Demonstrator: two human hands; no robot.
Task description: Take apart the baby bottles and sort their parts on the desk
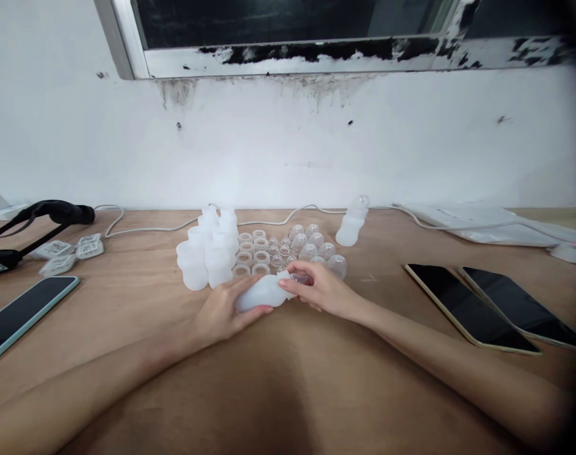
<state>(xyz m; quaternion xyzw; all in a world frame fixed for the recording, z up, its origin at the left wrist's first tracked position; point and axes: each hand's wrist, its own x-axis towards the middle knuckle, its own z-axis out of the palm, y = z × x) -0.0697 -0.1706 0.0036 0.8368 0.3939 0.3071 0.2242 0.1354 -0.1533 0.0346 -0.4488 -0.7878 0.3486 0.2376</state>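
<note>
A frosted white bottle [260, 293] lies tilted in my left hand [225, 308], its neck end toward the right. My right hand [319, 288] pinches a white ring [284, 278] at the bottle's neck; a clear part beside it is partly hidden by the fingers. Behind my left hand stand several frosted bottles [193, 258] in rows. Rows of white rings [244, 258], small clear nipples [277, 259] and clear domed caps [316, 239] lie beyond my hands. One bottle with a clear cap [352, 222] stands apart at the back right.
A phone [27, 313] lies at the left, near small white packs [90, 246] and a black strap-like frame [55, 212]. Two phones [468, 306] [525, 303] lie at the right. A white cable [288, 220] runs along the wall to a plastic bag [468, 224].
</note>
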